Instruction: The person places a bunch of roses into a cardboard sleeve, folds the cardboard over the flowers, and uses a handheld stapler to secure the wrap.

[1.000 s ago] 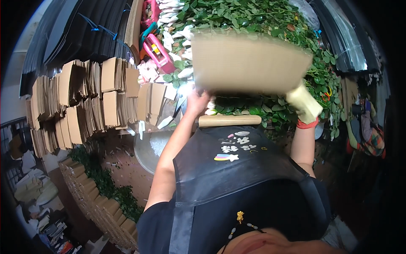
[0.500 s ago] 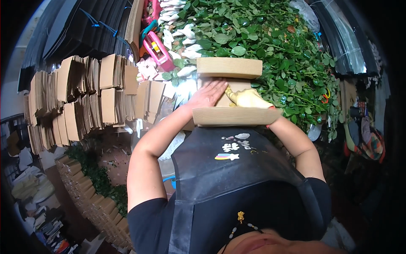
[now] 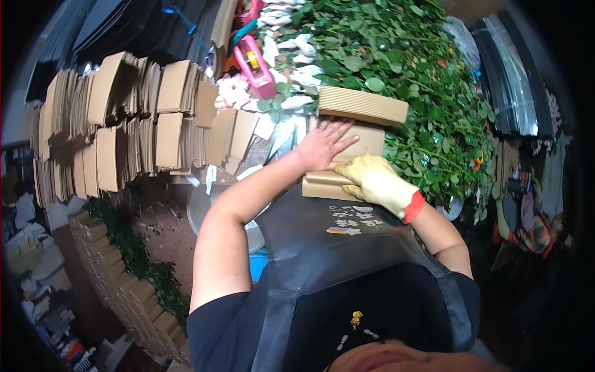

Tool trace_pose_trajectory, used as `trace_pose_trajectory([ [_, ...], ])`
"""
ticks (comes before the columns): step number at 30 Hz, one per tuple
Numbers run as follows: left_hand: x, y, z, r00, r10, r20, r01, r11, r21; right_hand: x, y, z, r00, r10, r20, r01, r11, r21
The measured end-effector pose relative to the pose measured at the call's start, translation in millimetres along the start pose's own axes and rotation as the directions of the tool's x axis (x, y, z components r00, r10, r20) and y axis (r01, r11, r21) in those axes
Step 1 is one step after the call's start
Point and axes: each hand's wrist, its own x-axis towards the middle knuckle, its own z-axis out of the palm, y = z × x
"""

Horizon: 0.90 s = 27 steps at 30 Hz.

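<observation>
A brown corrugated cardboard piece (image 3: 365,141) lies in front of my body, its ribbed far flap (image 3: 365,105) standing up and its near flap (image 3: 319,185) folded in toward the middle. My bare left hand (image 3: 325,146) rests flat on its inner face with fingers spread, the fingertips close under the far flap. A pale yellow glove with a red cuff covers my right hand (image 3: 375,180). Its fingers bend round the near flap at the fold, one on the inner side and another lower on the outer side. The glove hides the right part of that flap.
Leafy green rose stems (image 3: 396,68) heap across the table beyond and to the right. White-wrapped bundles (image 3: 304,74) and a pink tape dispenser (image 3: 257,71) lie at the far left. Stacks of cut cardboard (image 3: 118,136) stand left. A blue container (image 3: 257,265) shows beside my apron.
My right hand has come from behind the near flap to on top of it, and the flap has folded inward. My left hand's fingers have spread. The whole view has shifted slightly.
</observation>
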Motion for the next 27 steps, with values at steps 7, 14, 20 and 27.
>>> trace_pose_trajectory([
  [7, 10, 1, 35, 0.981, -0.049, -0.190, 0.045, 0.999, -0.026, 152, -62, -33, 0.809, -0.299, -0.506, 0.362, 0.932, 0.029],
  [14, 3, -5, 29, 0.959, 0.058, -0.277, -0.081, 0.994, -0.071, 324, -84, 51, 0.659, -0.611, -0.439, 0.393, 0.777, -0.492],
  [20, 8, -3, 17, 0.972, 0.080, -0.223, -0.103, 0.990, -0.092, 280, -77, 17, 0.565, -0.666, -0.488, 0.382, 0.735, -0.561],
  [27, 2, -5, 17, 0.987, 0.038, -0.156, -0.042, 0.999, -0.023, 149, -33, -48, 0.734, -0.378, -0.564, 0.430, 0.902, -0.044],
])
